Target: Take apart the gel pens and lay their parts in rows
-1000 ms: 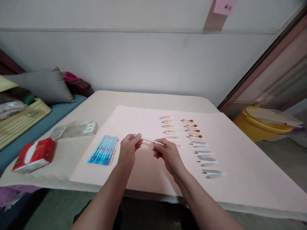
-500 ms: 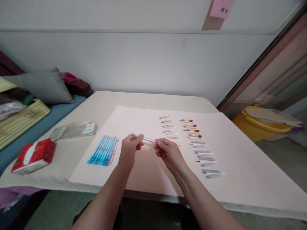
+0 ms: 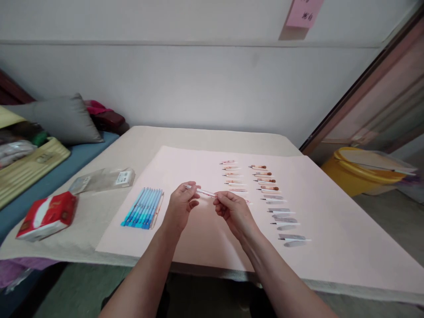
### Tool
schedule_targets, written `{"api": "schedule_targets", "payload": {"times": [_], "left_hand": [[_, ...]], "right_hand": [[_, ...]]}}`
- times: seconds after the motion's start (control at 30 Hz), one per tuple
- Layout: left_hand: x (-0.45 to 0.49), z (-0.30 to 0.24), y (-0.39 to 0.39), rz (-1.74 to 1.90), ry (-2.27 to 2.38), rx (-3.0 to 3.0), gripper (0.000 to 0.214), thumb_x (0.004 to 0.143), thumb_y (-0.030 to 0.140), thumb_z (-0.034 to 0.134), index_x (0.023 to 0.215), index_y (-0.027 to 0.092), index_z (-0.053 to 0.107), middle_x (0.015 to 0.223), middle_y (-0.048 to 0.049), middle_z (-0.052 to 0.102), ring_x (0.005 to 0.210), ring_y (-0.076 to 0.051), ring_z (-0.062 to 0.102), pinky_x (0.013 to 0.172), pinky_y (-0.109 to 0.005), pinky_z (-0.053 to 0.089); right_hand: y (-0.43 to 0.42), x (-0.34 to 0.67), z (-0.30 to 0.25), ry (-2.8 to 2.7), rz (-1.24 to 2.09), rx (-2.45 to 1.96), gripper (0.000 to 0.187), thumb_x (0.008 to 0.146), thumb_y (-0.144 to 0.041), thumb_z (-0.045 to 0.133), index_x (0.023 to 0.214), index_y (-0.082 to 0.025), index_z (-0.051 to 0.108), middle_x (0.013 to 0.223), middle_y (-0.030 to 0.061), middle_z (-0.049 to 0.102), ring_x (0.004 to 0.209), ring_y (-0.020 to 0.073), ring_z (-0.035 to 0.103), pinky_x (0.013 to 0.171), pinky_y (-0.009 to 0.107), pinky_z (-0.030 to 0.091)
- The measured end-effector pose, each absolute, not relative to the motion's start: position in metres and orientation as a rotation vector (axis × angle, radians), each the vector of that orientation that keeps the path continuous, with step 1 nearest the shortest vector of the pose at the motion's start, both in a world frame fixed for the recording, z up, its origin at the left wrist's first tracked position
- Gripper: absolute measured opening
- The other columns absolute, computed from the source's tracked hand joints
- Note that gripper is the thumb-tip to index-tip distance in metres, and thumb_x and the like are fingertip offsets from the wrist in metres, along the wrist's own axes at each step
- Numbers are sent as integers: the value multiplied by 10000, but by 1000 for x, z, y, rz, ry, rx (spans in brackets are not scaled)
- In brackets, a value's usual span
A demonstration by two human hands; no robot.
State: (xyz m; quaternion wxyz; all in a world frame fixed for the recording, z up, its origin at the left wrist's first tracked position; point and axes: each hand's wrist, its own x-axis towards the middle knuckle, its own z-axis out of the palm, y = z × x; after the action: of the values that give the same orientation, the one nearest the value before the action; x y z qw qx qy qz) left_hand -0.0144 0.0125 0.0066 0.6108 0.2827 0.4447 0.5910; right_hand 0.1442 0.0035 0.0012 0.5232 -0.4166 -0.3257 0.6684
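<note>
Here, a transparent bag [image 3: 106, 181] lies flat; left hand [image 3: 179, 205] and right hand [image 3: 234, 210], nearly closed, pinch one pen [image 3: 206, 193] between them.

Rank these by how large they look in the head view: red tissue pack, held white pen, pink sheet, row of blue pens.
1. Pink sheet
2. Red tissue pack
3. Row of blue pens, taken together
4. Held white pen
</note>
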Motion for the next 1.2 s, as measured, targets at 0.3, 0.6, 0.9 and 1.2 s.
{"api": "schedule_targets", "payload": {"times": [0.3, 0.6, 0.9, 1.2], "left_hand": [[-16, 5, 12, 1363, 1114, 741, 259, 680, 363, 689, 815, 151, 624, 804, -49, 636, 596, -73, 532, 506, -174, 419], [-18, 4, 12, 1380, 1172, 767, 270, 662, 374, 702, 661, 129, 590, 639, -20, 581, 530, -58, 476, 514, -182, 389], [-16, 4, 12, 1379, 1175, 727, 281, 646, 379, 711, 662, 128, 587, 642, -18, 581, 548, -64, 486, 530, -187, 383], [-16, 4, 12, 1390, 1150, 695, 257, 663, 352, 709, 689, 130, 581, 660, -15, 579, 559, -58, 490, 536, -173, 395]], "right_hand": [[4, 146, 2, -785, 1595, -1000, 222, 688, -360, 702, 749, -157, 634, 641, 7, 607, 512, 83, 506, 495, 221, 354], [3, 146, 4, -773, 1595, -1015, 192, 660, -294, 716, 775, -157, 648, 640, 16, 621, 536, 97, 530, 512, 226, 379], [5, 143, 3, -672, 1531, -962, 172, 620, -216, 746, 770, -176, 671, 675, -2, 638, 654, 123, 610, 668, 254, 475], [6, 145, 1, -606, 1594, -924, 206, 573, -164, 773, 737, -168, 649, 694, 9, 658, 705, 132, 637, 716, 244, 497]]}}
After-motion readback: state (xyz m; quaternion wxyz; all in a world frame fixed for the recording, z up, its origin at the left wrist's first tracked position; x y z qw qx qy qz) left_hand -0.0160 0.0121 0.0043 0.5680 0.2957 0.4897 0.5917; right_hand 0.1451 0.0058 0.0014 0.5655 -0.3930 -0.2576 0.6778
